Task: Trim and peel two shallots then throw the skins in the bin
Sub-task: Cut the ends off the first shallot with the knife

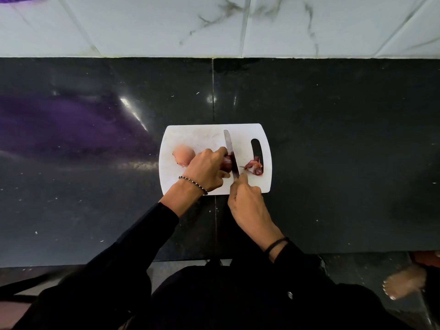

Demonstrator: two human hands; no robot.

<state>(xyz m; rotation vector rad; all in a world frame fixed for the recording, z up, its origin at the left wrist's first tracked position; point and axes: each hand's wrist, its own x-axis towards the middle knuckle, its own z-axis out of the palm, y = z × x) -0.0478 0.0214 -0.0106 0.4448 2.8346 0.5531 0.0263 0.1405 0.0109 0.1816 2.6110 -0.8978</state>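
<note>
Head view looked straight down on a white cutting board [190, 136] lying on a dark counter [345, 151]. At the board's 9 o'clock lay 1 pale, peeled shallot [183, 157]. At its 3 o'clock, beside the handle slot, sat a small heap of reddish skins [254, 166]. Near the centre the left hand [207, 171] curled over the other, dark-red shallot [227, 163], pinning it to the board. The right hand [245, 201] was closed round the handle of a knife [229, 148]. The blade pointed to 12 o'clock and was set across the shallot's exposed end, just beside the left fingertips.

This looked like the trimming cut on shallot 2, so roughly half the job remained. The main danger was the narrow gap between edge and fingertips: a round bulb in dry, slick skin could roll under pressure and carry the blade toward the fingers. A cut placed too far in would waste flesh. The skins lay near the board's 3 o'clock edge and could scatter onto the counter if nudged. No bin was in view.
</note>
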